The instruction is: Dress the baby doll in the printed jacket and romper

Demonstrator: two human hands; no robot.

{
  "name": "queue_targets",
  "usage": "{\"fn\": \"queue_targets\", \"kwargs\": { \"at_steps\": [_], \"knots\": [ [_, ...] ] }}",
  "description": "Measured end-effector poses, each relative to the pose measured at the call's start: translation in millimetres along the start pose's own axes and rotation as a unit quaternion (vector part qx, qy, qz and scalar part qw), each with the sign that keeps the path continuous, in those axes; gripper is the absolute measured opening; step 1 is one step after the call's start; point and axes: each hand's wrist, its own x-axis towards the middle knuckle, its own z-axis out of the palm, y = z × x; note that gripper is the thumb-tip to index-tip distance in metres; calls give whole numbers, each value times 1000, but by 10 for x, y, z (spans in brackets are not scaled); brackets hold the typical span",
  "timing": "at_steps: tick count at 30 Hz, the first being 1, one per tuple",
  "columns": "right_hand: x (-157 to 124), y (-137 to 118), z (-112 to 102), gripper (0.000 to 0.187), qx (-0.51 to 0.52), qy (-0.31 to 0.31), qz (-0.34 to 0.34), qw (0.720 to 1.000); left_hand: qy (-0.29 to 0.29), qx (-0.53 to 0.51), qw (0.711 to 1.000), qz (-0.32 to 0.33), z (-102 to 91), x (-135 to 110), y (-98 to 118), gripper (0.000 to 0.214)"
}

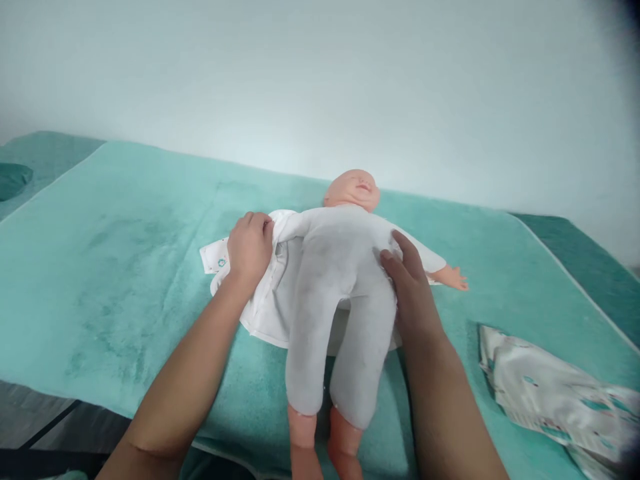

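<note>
A baby doll (345,267) with a soft white cloth body and plastic head, hands and feet lies on its back. Under it is spread a white baby shirt (265,317) with small printed figures. My left hand (250,248) is closed on the shirt's cloth around the doll's arm on the left; that arm's end is hidden. Against the doll's side on the right rests my right hand (411,283), its thumb and fingers curled round the torso. The doll's other arm stretches bare of the shirt to the right, its small plastic hand (453,277) palm up.
A green towel (150,200) covers the table. At the lower right lies a shiny white printed plastic package (555,393). A pale wall (300,80) rises behind the table. A dark green object (14,180) shows at the left edge.
</note>
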Motion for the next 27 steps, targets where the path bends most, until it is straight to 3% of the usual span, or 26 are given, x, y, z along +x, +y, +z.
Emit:
{"fn": "queue_targets", "kwargs": {
  "at_steps": [5,13,16,19,22,25,27],
  "knots": [
    [34,67,0,78,93,-44,14,995,-51,-281,956,-69,-3,-29,125,14],
    [-24,124,88,79,145,-164,5,976,-68,-469,878,-69,30,-3,139,14],
    [-21,154,91,77,139,-174,13,975,-153,-526,834,-73,-135,20,135,18],
    [-11,165,89,77,137,-176,23,975,-273,-577,767,-58,-400,5,93,26],
    [0,170,89,78,134,-185,22,973,-348,-622,701,-18,-600,-52,18,34],
    [14,187,89,78,127,-186,17,974,-376,-650,660,18,-627,-95,-18,30],
    [24,201,88,79,122,-183,11,975,-338,-660,670,15,-570,-91,0,26]
  ]
}}
